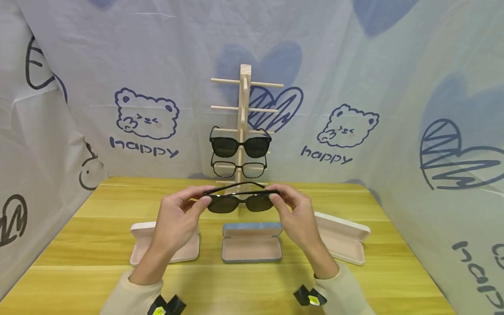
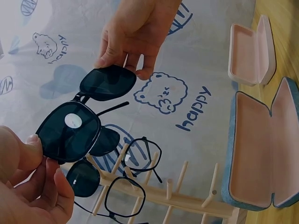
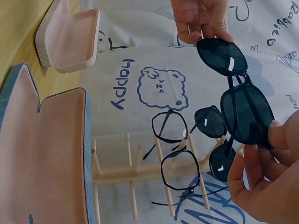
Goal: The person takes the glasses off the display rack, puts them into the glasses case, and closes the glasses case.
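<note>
Both hands (image 1: 177, 216) (image 1: 294, 214) pinching, forearms (image 1: 148, 264) angled inward

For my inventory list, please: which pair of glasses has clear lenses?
The lower pair on the wooden rack; the upper pair there and the held pair are dark-lensed.

On the cloth backdrop (image 1: 201, 65) I read "happy" (image 1: 143, 148) under one bear drawing (image 1: 146, 113) — and "happy" again under a second bear (image 1: 348, 126). On the side cloth (image 1: 433, 210) to my right, "hap" (image 1: 475, 267) begins a word cut off — my right wrist camera catches a sideways "Rabbit" (image 3: 285, 29), its ending unclear.
</note>
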Demonstrator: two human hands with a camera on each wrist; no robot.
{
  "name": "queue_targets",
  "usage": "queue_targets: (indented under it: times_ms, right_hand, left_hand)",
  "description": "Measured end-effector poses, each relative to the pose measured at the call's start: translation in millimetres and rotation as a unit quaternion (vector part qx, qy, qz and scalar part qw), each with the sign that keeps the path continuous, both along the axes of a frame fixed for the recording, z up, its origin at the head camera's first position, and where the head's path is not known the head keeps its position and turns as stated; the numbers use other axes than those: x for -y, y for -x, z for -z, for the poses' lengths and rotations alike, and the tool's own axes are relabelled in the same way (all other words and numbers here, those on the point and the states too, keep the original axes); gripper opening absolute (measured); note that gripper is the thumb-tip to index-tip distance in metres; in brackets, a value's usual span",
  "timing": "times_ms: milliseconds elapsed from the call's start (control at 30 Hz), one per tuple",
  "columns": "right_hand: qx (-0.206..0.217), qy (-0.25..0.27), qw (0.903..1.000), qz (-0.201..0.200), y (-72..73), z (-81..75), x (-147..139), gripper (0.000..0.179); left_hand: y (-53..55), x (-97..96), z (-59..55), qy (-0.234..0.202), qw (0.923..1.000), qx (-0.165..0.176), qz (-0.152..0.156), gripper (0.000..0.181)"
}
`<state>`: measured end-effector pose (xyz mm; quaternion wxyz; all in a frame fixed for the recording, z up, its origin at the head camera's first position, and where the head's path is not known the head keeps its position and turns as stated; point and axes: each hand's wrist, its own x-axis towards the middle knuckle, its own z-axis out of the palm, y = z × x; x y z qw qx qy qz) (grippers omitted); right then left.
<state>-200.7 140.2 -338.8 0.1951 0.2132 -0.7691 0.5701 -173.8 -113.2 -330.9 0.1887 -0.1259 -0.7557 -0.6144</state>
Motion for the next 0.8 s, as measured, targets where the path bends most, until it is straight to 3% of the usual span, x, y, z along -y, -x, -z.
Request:
queue_targets:
  times_ms: [267,567,800]
  right_hand:
    - [-0.017,-0.031,0.9993,0.007,1.5,2.5,3,0.014]
    - [0.011,-0.061,0.998,0.006,4.2,10.6,6,0.015]
    - [0.045,-0.06,0.9969,-0.026,7.2,15.2,13,0.02]
  left_hand:
    - [1.2,5.3,1.8,0.03,0.9992,0.027,-0.004,0.022]
    - [0.1,11.9,6.8,0.068,0.9973,0.019,-0.019,0.018]
    - [-1.2,23.9,8.3,0.11,0.993,0.034,-0.026,0.019]
